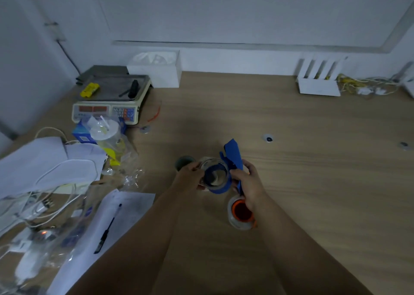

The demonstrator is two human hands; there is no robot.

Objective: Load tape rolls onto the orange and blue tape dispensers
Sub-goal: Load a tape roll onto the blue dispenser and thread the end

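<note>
Left hand (189,176): fingers curled round the clear, glossy tape roll (214,173), centre frame.
Right hand (247,184): clamped on the blue dispenser (233,157), hard plastic, its angular blade end pointing up.
Tape roll: sits against the blue dispenser's round hub.
Orange dispenser (240,213): below the right hand, a clear roll round its orange core, lying on the wood-grain surface (313,160).
Upper left: flat-topped scale (109,100).
</note>
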